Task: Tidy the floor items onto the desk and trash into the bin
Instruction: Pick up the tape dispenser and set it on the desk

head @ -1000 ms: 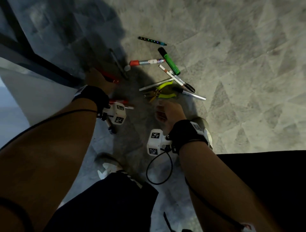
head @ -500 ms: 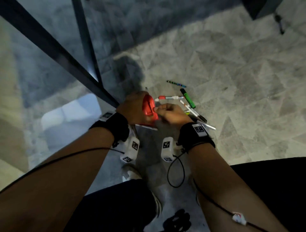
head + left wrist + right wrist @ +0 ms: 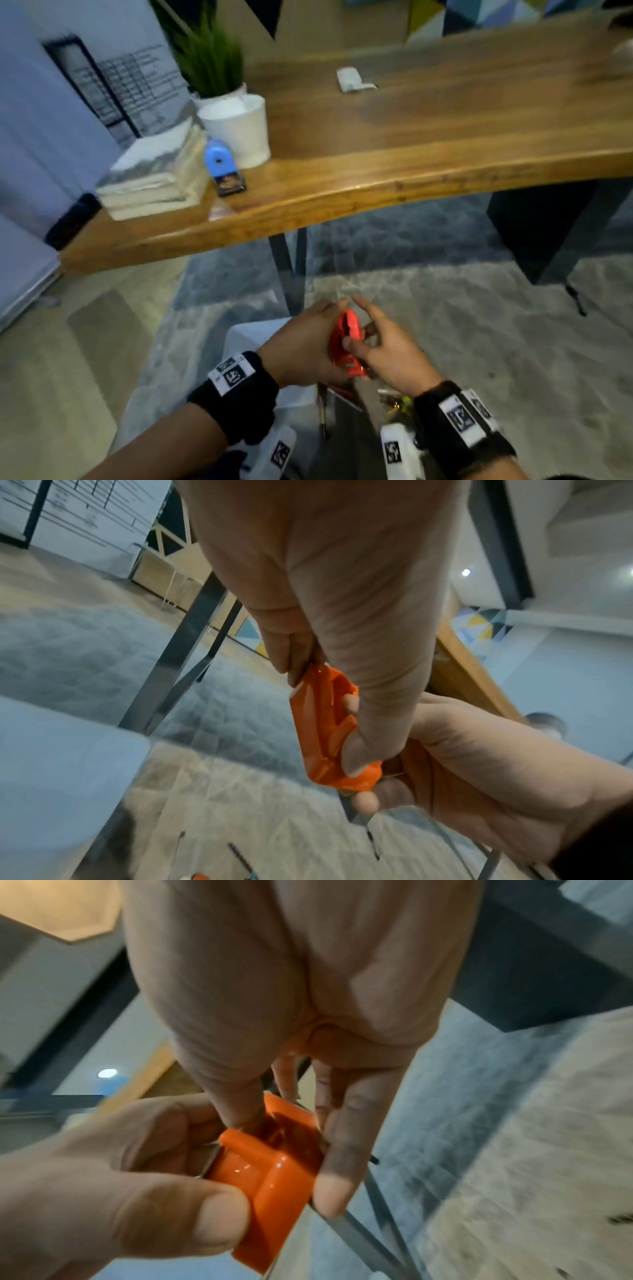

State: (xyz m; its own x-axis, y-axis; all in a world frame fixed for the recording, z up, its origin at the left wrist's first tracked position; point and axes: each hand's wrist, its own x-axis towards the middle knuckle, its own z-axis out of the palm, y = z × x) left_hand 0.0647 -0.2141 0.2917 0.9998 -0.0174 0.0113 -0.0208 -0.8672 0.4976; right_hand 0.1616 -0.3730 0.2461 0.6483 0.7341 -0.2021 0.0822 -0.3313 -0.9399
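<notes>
An orange plastic tool [image 3: 346, 337] is held low in front of the desk by both hands. My left hand [image 3: 308, 342] grips it from the left, its thumb pressed on the casing [image 3: 322, 723]. My right hand [image 3: 376, 346] pinches the same tool [image 3: 274, 1172] between thumb and fingers, with the index finger stretched out above it. The wooden desk [image 3: 411, 164] stands beyond and above the hands. On the floor under my wrists lie a dark pen [image 3: 323, 414] and yellow-handled pliers [image 3: 400, 407]. More pens [image 3: 240, 859] show in the left wrist view.
On the desk's left end stand a white plant pot [image 3: 239, 130], a stack of books [image 3: 154, 178] and a blue sharpener [image 3: 221, 164]; a small white item [image 3: 349, 80] lies farther back. Dark desk legs [image 3: 289, 274] and a white boxy thing [image 3: 250, 337] are near my left hand.
The hands came off the floor and met on the orange tool, then rose with it. My view lifted from the scattered pens to the desk.
</notes>
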